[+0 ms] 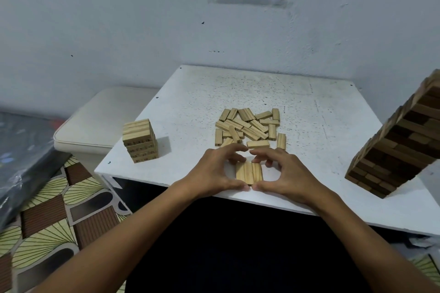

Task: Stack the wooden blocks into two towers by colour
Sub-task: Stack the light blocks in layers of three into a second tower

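Note:
Three light wooden blocks (249, 172) lie side by side as a flat row near the table's front edge. My left hand (217, 170) and my right hand (283, 173) close round this row from both sides, fingers curled over its far end and thumbs meeting at its near end. Behind them lies a loose pile of light blocks (248, 127). A short tower of light blocks (140, 140) stands at the table's left. A tall tower of dark brown blocks (400, 140) rises at the right.
The white speckled table (309, 107) stands against a pale wall. A cream cushioned stool (100, 121) sits to the left, beside a dark plastic bag (21, 162). A patterned mat (54, 216) covers the floor.

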The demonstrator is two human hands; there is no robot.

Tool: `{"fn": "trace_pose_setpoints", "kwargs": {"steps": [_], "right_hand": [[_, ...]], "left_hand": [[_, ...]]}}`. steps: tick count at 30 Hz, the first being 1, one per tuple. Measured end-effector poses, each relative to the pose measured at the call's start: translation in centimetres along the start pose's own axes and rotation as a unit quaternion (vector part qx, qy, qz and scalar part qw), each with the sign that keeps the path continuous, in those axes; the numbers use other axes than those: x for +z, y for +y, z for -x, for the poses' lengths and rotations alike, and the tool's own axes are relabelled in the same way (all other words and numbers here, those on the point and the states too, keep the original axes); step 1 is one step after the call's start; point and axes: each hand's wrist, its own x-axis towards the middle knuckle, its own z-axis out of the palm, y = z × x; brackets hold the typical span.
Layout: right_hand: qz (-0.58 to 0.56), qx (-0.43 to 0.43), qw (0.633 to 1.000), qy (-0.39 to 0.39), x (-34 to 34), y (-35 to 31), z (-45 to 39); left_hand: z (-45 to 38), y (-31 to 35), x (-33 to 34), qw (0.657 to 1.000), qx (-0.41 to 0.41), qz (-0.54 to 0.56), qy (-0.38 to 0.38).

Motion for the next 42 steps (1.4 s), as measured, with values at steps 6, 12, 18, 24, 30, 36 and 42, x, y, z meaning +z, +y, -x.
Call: {"fn": "trace_pose_setpoints", "kwargs": {"steps": [6,12,18,24,30,36,42], "right_hand": [[-0.014,-0.004,1.000,0.005,0.2,0.1,0.1],[-0.020,-0.047,0.998,0.021,0.0,-1.5,-0.7],[-0.037,-0.105,0.994,0.021,-0.5,-5.7,-4.2],[-0.049,-0.176,0.983,0.005,1.0,-10.1,-8.6],[-0.077,-0.196,0.977,-0.038,3.5,-13.6,-13.1],[-0.072,-0.195,0.975,-0.081,5.7,-15.3,-16.5],[-0.070,-0.185,0.975,-0.101,7.1,-15.4,-17.6]], "left_hand": [[0.0,0.4,0.0,1.000,0.001,-0.003,0.001],[0.3,1.1,-1.7,0.998,0.022,-0.016,0.048],[1.1,1.8,-6.9,0.993,0.029,-0.042,0.105],[2.9,1.1,-12.6,0.984,0.014,-0.091,0.154],[4.5,-1.0,-17.0,0.976,-0.034,-0.103,0.188],[5.4,-3.3,-19.1,0.972,-0.073,-0.088,0.204],[5.7,-4.9,-19.4,0.974,-0.101,-0.066,0.194]]}}
